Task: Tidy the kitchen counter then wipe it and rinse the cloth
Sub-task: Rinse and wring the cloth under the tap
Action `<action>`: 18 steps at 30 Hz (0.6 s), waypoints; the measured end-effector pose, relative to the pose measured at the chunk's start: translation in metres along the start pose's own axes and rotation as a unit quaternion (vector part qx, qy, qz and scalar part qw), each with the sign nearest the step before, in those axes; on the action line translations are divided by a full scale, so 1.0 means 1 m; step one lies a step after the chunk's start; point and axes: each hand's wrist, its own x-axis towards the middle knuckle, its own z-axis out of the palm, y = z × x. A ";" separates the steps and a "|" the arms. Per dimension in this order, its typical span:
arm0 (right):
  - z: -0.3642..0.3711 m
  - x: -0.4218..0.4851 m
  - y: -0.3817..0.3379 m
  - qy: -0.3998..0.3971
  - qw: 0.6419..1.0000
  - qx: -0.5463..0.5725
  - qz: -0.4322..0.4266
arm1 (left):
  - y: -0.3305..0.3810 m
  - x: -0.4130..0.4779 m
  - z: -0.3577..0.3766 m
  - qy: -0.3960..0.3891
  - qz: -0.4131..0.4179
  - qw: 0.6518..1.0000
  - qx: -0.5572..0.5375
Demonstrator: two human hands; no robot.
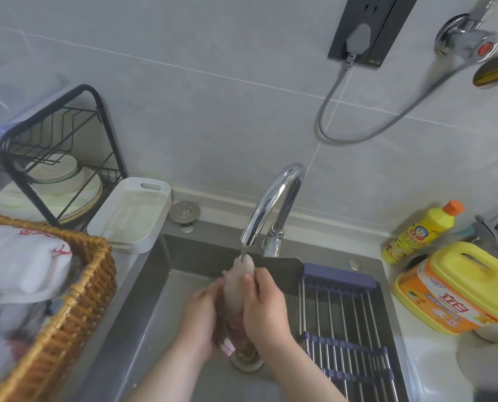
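A person stands at a steel sink (160,297), holding a bunched, pale cloth (237,281) upright between both hands under water running from the chrome faucet (274,204). The left hand (200,317) and right hand (263,307) each grasp the cloth from opposite sides. A wicker basket (79,303) sits left of the sink; two yellow detergent bottles (456,285) stand on the right.

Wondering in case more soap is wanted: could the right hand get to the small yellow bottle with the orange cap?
Probably yes, once the right hand lets go of the cloth it grips. The bottle stands on the counter right of the sink, and only the low rack lies between.
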 end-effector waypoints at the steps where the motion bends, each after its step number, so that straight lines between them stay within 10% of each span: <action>1: 0.000 0.002 -0.003 0.021 0.999 0.033 0.005 | -0.003 0.001 0.001 0.007 -0.003 1.000 0.003; 7: 0.006 0.024 -0.001 0.064 0.972 0.101 0.203 | 0.007 -0.003 0.014 -0.066 -0.110 0.983 -0.131; 18: 0.016 0.016 0.008 0.059 0.982 0.019 0.179 | 0.019 -0.002 0.007 0.181 0.265 0.942 0.098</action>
